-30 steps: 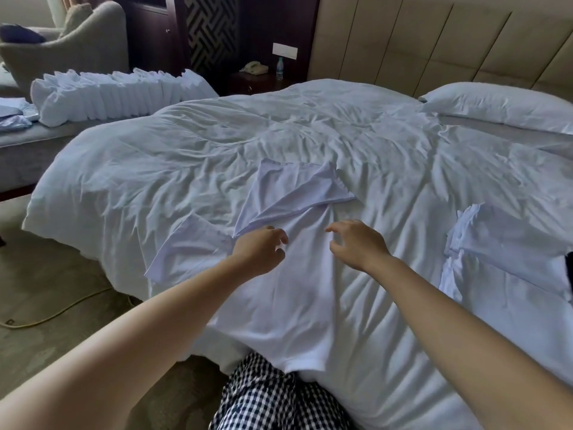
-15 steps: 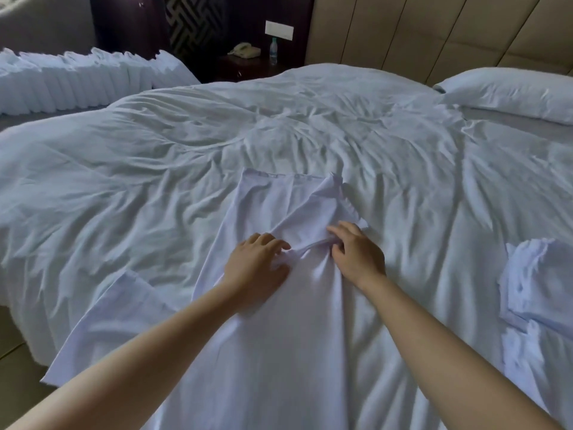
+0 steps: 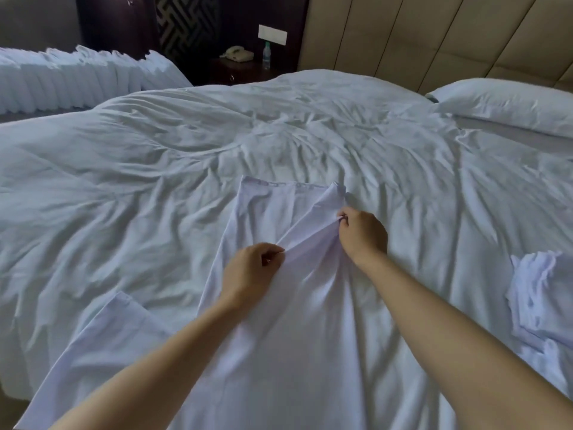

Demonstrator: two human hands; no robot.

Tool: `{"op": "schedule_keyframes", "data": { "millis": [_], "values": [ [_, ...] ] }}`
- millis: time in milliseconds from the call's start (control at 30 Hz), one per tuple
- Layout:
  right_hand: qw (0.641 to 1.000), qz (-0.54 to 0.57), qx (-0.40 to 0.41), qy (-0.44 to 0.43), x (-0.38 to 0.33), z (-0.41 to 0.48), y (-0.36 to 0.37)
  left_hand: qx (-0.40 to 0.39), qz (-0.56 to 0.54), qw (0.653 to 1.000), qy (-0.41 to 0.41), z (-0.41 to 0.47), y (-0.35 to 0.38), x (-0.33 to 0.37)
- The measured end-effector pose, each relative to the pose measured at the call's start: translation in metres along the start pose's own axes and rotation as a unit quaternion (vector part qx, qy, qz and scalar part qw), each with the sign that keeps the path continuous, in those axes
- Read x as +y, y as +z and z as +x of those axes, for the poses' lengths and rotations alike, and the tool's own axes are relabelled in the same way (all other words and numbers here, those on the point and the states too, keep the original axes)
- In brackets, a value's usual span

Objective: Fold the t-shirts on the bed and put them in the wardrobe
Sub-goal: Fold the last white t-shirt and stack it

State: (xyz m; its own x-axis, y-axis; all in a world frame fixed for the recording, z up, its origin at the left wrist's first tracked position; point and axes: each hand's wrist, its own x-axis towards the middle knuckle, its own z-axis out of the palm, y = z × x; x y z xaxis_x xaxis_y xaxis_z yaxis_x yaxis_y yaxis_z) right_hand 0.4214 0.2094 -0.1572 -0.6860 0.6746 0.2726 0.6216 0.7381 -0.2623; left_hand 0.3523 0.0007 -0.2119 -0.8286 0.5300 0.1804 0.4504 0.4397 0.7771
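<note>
A white t-shirt (image 3: 297,336) lies spread on the white bed (image 3: 155,181) in front of me, its far part folded back over the body. My left hand (image 3: 249,274) pinches the folded edge near its middle. My right hand (image 3: 362,234) pinches the same fold further up and to the right, and the cloth is lifted into a ridge between them. One sleeve (image 3: 102,346) lies flat at the lower left. A second crumpled white t-shirt (image 3: 539,293) rests at the right edge of the bed.
A pillow (image 3: 508,103) lies at the padded headboard, back right. A row of folded white linen (image 3: 77,76) sits on the neighbouring bed, back left. A dark nightstand (image 3: 238,72) carries a phone and a water bottle (image 3: 266,55).
My view has moved closer over the bed. Both hands went from hovering above the shirt to gripping its folded edge, and the right hand has drawn the fold up and right.
</note>
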Motion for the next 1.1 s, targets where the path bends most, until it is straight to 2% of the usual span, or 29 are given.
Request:
{"op": "schedule_keyframes", "data": {
  "millis": [67,200,433,533,633,767,867,1000,1100],
  "values": [
    [1.0,0.013,0.015,-0.02,-0.026,0.02,-0.007,-0.005,-0.019,1.0,-0.016,0.013,-0.014,-0.001],
    [0.995,0.029,0.019,-0.092,-0.084,0.06,-0.002,0.031,-0.006,0.999,0.007,0.031,-0.041,-0.022],
    [0.977,-0.041,-0.014,-0.21,-0.157,0.092,0.059,0.07,-0.002,0.994,0.078,0.039,-0.043,-0.077],
    [0.974,-0.03,-0.049,-0.218,-0.163,0.093,0.096,0.087,-0.002,0.989,0.12,0.038,-0.036,-0.087],
    [0.979,0.004,-0.081,-0.187,-0.163,0.086,0.12,0.101,0.008,0.989,0.11,0.039,-0.033,-0.089],
    [0.988,0.043,-0.05,-0.138,-0.159,0.078,0.124,0.112,0.03,0.985,0.129,0.04,-0.03,-0.091],
    [0.982,0.056,-0.099,-0.151,-0.15,0.069,0.116,0.111,0.041,0.985,0.127,0.041,-0.03,-0.092],
    [0.967,0.036,-0.17,-0.185,-0.13,0.035,0.095,0.092,0.073,0.986,0.117,0.037,-0.032,-0.087],
    [0.961,0.007,-0.188,-0.204,-0.117,-0.005,0.074,0.031,0.095,0.991,0.093,0.037,-0.039,-0.08]
  ]
}}
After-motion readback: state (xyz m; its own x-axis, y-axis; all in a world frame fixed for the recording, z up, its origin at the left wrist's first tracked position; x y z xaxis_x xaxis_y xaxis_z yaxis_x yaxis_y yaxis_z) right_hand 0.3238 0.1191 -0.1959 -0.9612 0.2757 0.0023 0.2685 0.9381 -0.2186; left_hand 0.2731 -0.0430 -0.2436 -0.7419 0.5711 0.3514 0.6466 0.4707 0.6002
